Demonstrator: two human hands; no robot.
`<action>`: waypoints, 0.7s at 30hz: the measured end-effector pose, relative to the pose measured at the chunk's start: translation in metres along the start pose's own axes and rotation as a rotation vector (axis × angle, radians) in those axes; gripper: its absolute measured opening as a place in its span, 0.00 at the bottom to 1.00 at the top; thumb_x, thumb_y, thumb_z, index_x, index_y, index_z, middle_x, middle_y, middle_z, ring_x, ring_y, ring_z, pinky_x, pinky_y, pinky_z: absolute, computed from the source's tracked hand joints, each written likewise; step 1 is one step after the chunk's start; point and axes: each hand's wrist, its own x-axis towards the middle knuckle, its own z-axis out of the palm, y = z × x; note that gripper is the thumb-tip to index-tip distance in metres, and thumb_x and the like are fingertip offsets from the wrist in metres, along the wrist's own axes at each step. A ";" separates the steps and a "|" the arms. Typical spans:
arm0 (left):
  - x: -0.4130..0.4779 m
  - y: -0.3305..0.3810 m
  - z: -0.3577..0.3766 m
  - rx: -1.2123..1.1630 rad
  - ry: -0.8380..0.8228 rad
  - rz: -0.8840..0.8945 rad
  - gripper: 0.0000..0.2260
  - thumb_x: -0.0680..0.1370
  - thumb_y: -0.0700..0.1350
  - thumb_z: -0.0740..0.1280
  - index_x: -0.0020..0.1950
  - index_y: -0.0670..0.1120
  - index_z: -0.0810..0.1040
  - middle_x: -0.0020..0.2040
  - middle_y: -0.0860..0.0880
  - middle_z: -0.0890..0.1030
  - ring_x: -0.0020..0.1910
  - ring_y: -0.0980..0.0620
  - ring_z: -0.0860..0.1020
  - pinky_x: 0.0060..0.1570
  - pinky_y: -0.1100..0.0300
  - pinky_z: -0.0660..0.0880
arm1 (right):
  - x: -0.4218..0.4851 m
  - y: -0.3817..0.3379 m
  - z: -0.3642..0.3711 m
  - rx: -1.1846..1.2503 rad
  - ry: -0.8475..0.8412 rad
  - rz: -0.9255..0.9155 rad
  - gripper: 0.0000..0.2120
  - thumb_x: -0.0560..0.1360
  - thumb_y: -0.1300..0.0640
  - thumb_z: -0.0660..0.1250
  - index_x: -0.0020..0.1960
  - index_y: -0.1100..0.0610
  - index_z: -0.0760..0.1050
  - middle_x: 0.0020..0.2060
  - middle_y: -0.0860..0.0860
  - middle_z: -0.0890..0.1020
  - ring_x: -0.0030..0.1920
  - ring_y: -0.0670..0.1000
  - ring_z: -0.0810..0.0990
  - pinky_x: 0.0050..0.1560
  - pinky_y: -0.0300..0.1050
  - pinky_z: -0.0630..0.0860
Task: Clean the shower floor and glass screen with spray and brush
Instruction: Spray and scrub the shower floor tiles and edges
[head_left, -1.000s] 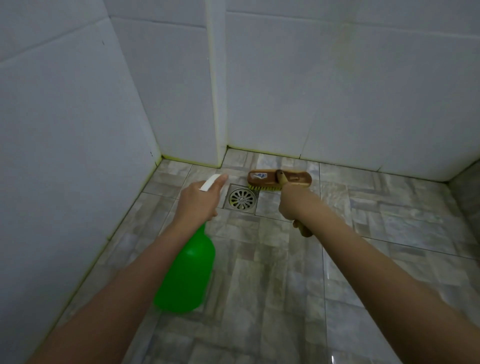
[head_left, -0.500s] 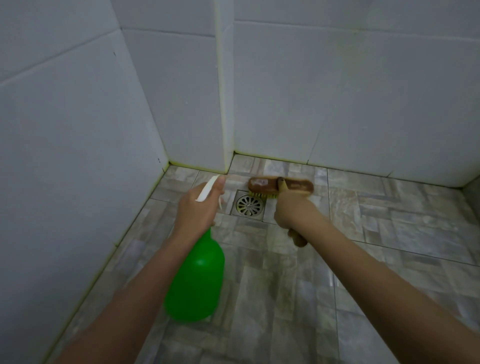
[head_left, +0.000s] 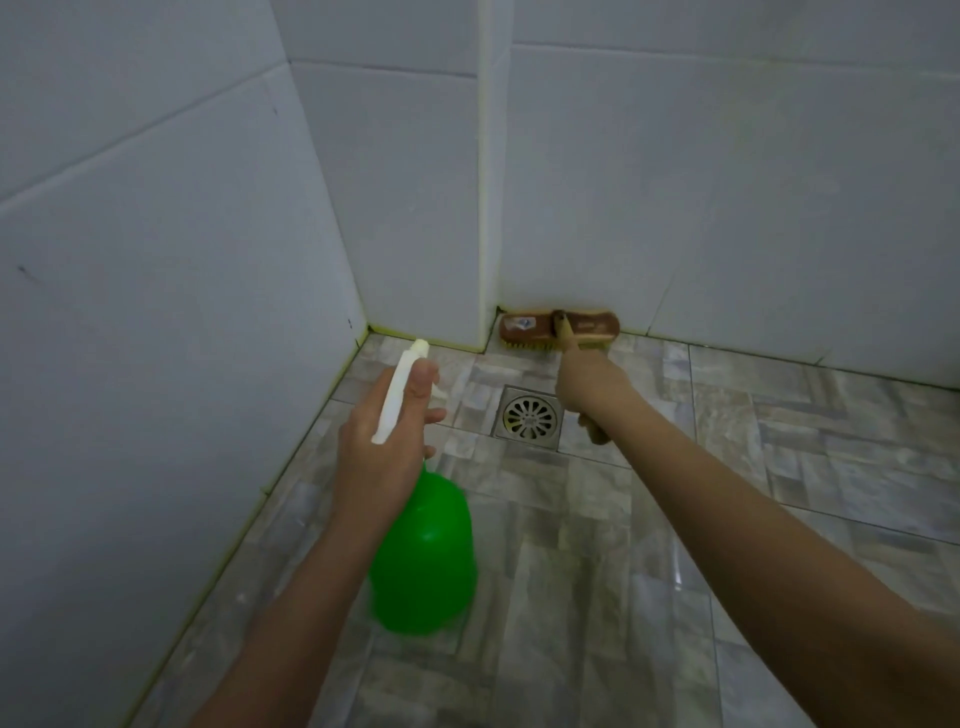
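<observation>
My left hand (head_left: 384, 441) grips the white trigger head of a green spray bottle (head_left: 423, 556), which hangs above the grey tiled floor (head_left: 571, 597) with its nozzle aimed at the far left corner. My right hand (head_left: 589, 387) holds the wooden handle of a scrub brush (head_left: 558, 330). The brush head has yellow bristles and lies on the floor against the foot of the back wall, just beyond the square metal drain (head_left: 529, 415). No glass screen is in view.
White tiled walls close in on the left (head_left: 156, 312) and at the back (head_left: 727, 208), with a protruding wall corner (head_left: 485, 182) right above the brush. Yellowish grout runs along the left floor edge. Floor tiles extend to the right and toward me.
The brush has slid away from me, from beside the drain to the foot of the back wall. My left hand with the bottle has stayed about where it was.
</observation>
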 end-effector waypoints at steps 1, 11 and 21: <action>-0.003 -0.001 -0.002 -0.015 0.005 0.007 0.26 0.74 0.67 0.57 0.58 0.51 0.81 0.52 0.56 0.84 0.46 0.57 0.85 0.34 0.64 0.77 | -0.004 -0.002 0.001 -0.011 -0.031 0.018 0.28 0.77 0.68 0.56 0.76 0.61 0.53 0.46 0.59 0.81 0.42 0.57 0.81 0.41 0.50 0.80; -0.009 0.002 -0.018 -0.026 0.109 0.090 0.23 0.79 0.60 0.54 0.62 0.49 0.79 0.53 0.50 0.83 0.30 0.57 0.81 0.33 0.69 0.75 | 0.013 -0.035 0.007 -0.046 -0.022 0.016 0.21 0.78 0.66 0.58 0.71 0.65 0.64 0.68 0.63 0.71 0.54 0.59 0.80 0.45 0.50 0.74; -0.010 0.003 -0.019 -0.034 0.113 0.064 0.21 0.79 0.62 0.55 0.58 0.51 0.81 0.47 0.61 0.84 0.26 0.58 0.77 0.31 0.67 0.75 | 0.021 -0.040 0.017 -0.059 -0.045 -0.005 0.22 0.77 0.63 0.59 0.71 0.64 0.64 0.74 0.63 0.61 0.57 0.59 0.78 0.46 0.50 0.75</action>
